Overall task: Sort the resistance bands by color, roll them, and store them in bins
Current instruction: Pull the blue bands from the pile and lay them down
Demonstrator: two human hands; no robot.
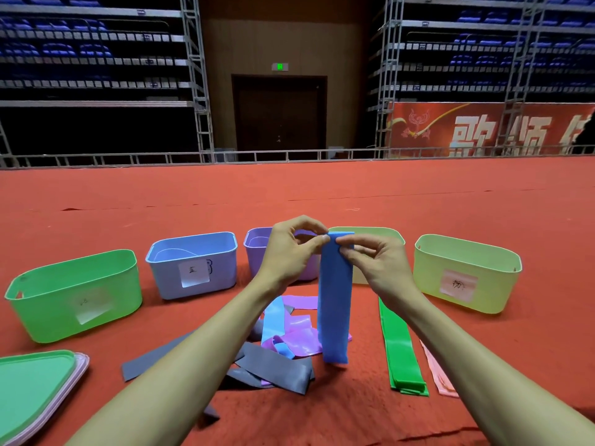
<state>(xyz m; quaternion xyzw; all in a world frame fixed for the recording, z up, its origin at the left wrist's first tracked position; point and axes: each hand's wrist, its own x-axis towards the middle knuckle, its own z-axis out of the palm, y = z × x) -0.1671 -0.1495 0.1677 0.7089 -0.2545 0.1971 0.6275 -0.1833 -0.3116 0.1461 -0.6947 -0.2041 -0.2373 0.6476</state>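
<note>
Both the left hand [291, 249] and right hand [375, 259] are pinching the blue band's [333, 300] top edge as it's dangling above the mixed pile [280, 352]. Stretchy stuff's probably slipping sideways if they're rolling unevenly.

Two bare forearms, sleeveless, no rings or watch

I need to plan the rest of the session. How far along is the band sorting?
Early. Done: green bands and pink bands lie in separate flat stacks on the carpet. In hand: the left hand and right hand pinch the top of a hanging blue band, not yet rolled. Left: a mixed pile of grey, purple and light blue bands. The blue bin looks empty.
</note>
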